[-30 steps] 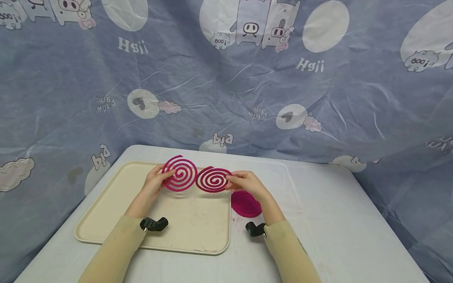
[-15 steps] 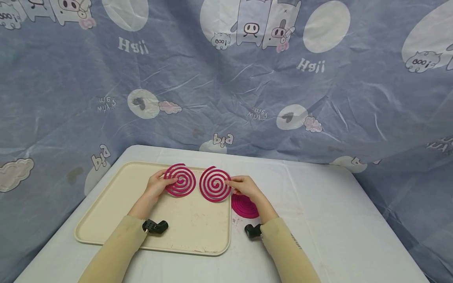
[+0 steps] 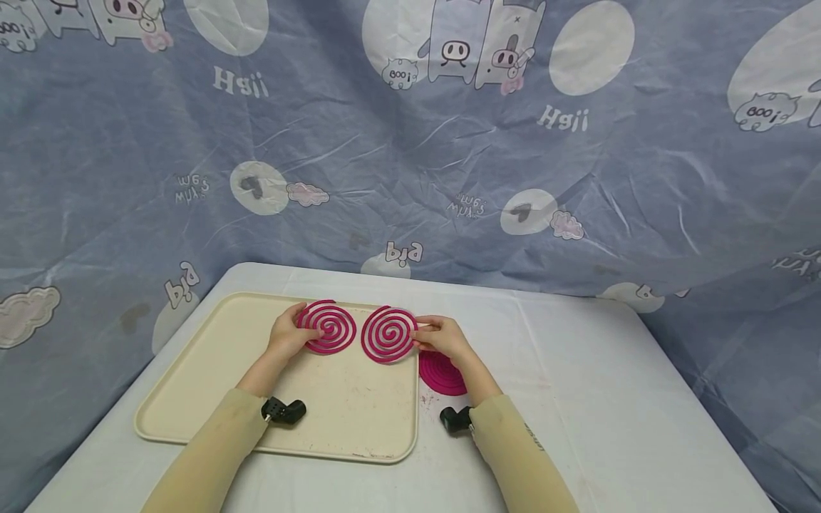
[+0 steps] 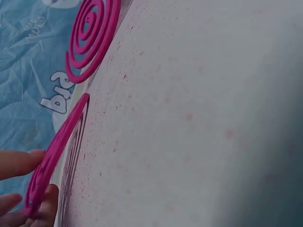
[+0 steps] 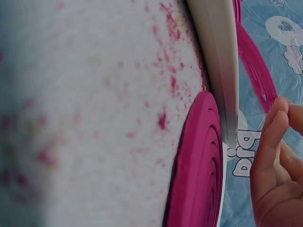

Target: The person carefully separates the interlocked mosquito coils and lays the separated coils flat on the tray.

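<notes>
Two pink mosquito coils appear side by side over the far right part of a cream tray (image 3: 192, 399). My left hand (image 3: 287, 335) holds the left coil (image 3: 335, 343) by its left side, thumb on top; the left wrist view shows that coil (image 4: 61, 137) edge-on, close over the tray. The right coil (image 3: 380, 347) is pinched at its right edge between thumb and fingers of my right hand (image 3: 444, 336). In the right wrist view this coil (image 5: 255, 66) slants beyond the tray's rim. Another tightly wound pink coil (image 3: 441, 373) lies on the table under my right hand.
The tray's raised rim (image 3: 416, 420) runs beside the coil on the table. Pink crumbs (image 5: 173, 85) are scattered on the white table (image 3: 609, 399) near it. A blue patterned cloth (image 3: 398, 157) hangs behind the table. Black wrist cameras (image 3: 284, 411) sit at the cuffs.
The two coils were touching or nearly so and tilted; they have come apart. Both are now lower and flatter over the tray, the right coil having turned more face-up.
</notes>
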{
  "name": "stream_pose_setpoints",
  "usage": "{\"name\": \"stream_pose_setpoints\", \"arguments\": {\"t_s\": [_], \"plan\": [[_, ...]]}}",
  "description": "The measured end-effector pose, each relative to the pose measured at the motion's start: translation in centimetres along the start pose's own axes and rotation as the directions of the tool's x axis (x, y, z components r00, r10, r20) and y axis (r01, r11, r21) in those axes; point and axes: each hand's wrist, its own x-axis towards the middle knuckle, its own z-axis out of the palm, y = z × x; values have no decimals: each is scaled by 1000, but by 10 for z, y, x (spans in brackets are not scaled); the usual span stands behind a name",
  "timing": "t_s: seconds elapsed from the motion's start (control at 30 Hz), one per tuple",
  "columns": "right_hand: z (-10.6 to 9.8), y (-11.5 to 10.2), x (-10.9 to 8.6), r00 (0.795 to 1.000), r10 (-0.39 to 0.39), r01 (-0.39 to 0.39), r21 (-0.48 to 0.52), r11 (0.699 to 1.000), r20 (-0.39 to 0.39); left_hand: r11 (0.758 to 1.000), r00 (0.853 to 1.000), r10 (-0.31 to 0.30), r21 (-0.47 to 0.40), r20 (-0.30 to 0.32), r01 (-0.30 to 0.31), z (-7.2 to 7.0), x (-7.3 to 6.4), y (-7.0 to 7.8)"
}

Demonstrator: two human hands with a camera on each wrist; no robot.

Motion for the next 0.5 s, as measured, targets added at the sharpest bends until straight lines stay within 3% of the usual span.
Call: {"name": "stream_pose_setpoints", "arguments": {"t_s": [0.2,0.37,0.5], "plan": [[-2,10,4,1000,-31,31,-3,1000,-4,998,999,29,55,-14,-28,0,-2,1],[-7,-1,-6,998,-51,54,-66,996,43,996,999,43,72,-5,-43,0,-3,6],[-18,-13,-17,993,-101,107,-97,989,65,998,998,63,31,-14,-63,1,-5,14]]}}
